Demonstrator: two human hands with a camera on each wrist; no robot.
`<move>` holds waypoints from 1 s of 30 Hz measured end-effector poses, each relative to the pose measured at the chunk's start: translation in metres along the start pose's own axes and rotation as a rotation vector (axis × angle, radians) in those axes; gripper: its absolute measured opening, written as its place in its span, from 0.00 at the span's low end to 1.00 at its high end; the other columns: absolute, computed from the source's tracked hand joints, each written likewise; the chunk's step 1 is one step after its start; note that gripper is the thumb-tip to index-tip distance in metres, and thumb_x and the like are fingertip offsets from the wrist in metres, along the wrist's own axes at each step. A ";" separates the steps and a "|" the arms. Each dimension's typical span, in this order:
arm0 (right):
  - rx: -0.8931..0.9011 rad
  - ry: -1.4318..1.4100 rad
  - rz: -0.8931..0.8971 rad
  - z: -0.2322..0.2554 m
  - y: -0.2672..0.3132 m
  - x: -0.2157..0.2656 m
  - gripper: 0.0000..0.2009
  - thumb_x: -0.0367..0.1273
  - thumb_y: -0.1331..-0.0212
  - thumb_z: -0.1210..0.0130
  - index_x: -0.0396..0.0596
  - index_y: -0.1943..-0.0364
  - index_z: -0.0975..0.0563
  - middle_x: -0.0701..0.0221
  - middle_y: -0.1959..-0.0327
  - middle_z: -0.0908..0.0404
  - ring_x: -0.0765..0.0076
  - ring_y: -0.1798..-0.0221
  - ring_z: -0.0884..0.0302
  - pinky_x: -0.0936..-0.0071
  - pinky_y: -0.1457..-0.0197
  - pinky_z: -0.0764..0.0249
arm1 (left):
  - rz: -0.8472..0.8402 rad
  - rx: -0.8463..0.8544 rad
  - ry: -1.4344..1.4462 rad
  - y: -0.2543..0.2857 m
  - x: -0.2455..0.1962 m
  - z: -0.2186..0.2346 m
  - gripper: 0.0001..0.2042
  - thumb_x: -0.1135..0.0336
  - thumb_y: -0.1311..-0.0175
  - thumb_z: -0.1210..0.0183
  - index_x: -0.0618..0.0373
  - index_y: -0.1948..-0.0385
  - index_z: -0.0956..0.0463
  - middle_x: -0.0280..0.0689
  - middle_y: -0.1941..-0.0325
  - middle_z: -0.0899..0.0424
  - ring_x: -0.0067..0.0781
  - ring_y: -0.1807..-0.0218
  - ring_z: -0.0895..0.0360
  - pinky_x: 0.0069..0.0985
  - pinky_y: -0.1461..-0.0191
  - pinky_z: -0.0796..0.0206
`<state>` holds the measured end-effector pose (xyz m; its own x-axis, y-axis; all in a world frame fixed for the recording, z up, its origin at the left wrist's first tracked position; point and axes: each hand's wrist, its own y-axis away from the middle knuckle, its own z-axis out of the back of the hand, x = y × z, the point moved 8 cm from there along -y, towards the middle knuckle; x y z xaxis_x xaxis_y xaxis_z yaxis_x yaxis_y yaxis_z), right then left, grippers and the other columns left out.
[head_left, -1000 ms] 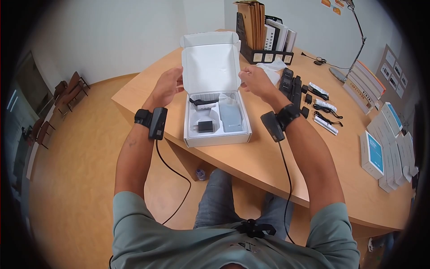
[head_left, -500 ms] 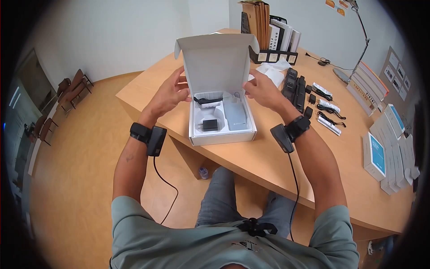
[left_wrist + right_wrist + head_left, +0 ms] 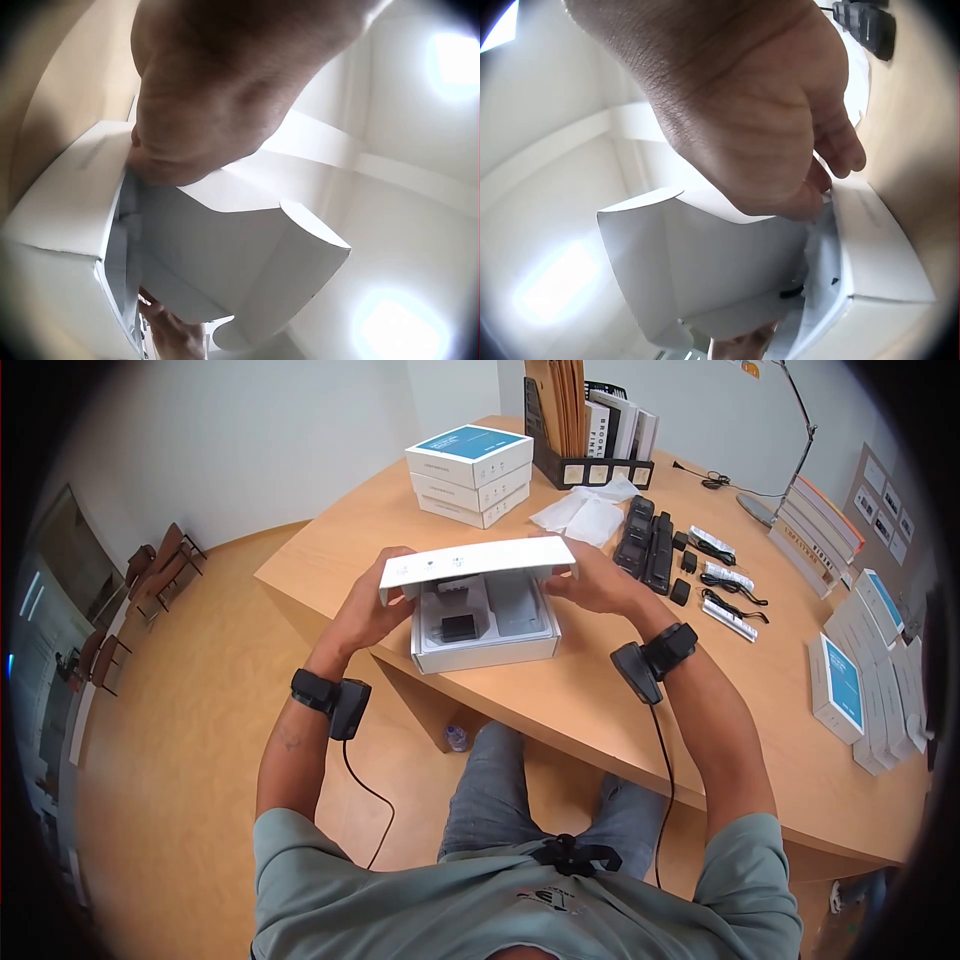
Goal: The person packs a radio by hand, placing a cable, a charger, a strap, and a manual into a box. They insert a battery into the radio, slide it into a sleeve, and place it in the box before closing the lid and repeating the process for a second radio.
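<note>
A white cardboard box [image 3: 487,654] stands at the near edge of the desk. Its hinged lid [image 3: 478,563] leans forward, partly over the inside. Beneath it I see a black power adapter [image 3: 458,627] in a white insert, and a flat item in a translucent sleeve [image 3: 516,612]. My left hand [image 3: 370,605] holds the lid at its left side, its fingers mostly hidden behind the cardboard. On the other side my right hand [image 3: 598,582] grips the lid near the hinge; in the right wrist view its thumb and curled fingers meet the box's edge.
Behind the box is a stack of white-and-blue boxes [image 3: 470,475]. To the right lie thin white wrapping [image 3: 590,515], black devices [image 3: 645,545], small black adapters [image 3: 689,562] and bundled cables [image 3: 728,613]. More boxes [image 3: 838,685] stand at the far right.
The lid has swung from upright forward and down over the box, bringing the stack behind into view. Both hands have come down along the box's sides with it.
</note>
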<state>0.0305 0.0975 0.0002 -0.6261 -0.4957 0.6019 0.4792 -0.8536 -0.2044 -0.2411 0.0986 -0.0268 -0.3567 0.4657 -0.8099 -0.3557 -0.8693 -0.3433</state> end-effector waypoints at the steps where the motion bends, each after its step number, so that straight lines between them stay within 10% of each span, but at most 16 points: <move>1: -0.027 0.015 0.058 0.000 0.000 -0.001 0.27 0.24 0.38 0.45 0.46 0.32 0.33 0.55 0.47 0.19 0.54 0.46 0.21 0.63 0.41 0.27 | -0.017 0.013 -0.119 0.001 -0.006 0.000 0.28 0.81 0.42 0.36 0.57 0.39 0.34 0.38 0.39 0.25 0.39 0.36 0.24 0.33 0.34 0.29; 6: -0.061 0.023 0.132 -0.004 -0.002 -0.016 0.24 0.26 0.36 0.47 0.42 0.34 0.32 0.54 0.47 0.19 0.53 0.46 0.21 0.64 0.40 0.27 | -0.097 0.071 -0.451 0.009 -0.027 -0.002 0.24 0.79 0.37 0.39 0.61 0.37 0.32 0.40 0.35 0.26 0.38 0.36 0.25 0.33 0.34 0.30; 15: 0.019 -0.332 -0.023 -0.004 0.030 -0.015 0.23 0.33 0.34 0.48 0.35 0.37 0.29 0.59 0.55 0.16 0.67 0.53 0.21 0.69 0.44 0.25 | 0.048 -0.071 -0.102 0.040 -0.011 0.011 0.20 0.69 0.28 0.44 0.65 0.37 0.30 0.45 0.36 0.24 0.37 0.35 0.26 0.33 0.32 0.31; 18: 0.092 -0.222 0.070 -0.003 0.057 0.007 0.24 0.36 0.33 0.46 0.36 0.36 0.29 0.57 0.54 0.16 0.65 0.53 0.20 0.69 0.44 0.25 | 0.138 -0.105 0.360 0.068 -0.008 -0.001 0.22 0.69 0.28 0.46 0.68 0.35 0.32 0.46 0.36 0.24 0.36 0.35 0.26 0.32 0.33 0.32; 30: -0.035 -0.193 -0.003 -0.036 0.071 -0.006 0.34 0.40 0.36 0.40 0.38 0.30 0.37 0.51 0.54 0.19 0.54 0.52 0.20 0.63 0.44 0.25 | 0.144 -0.121 0.446 0.084 0.000 -0.055 0.31 0.77 0.35 0.39 0.66 0.31 0.42 0.49 0.34 0.28 0.37 0.33 0.29 0.32 0.34 0.31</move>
<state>0.0461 0.0339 -0.0452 -0.4964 -0.4562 0.7385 0.4538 -0.8616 -0.2273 -0.2236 0.0162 -0.0824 0.0199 0.2455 -0.9692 -0.2172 -0.9452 -0.2439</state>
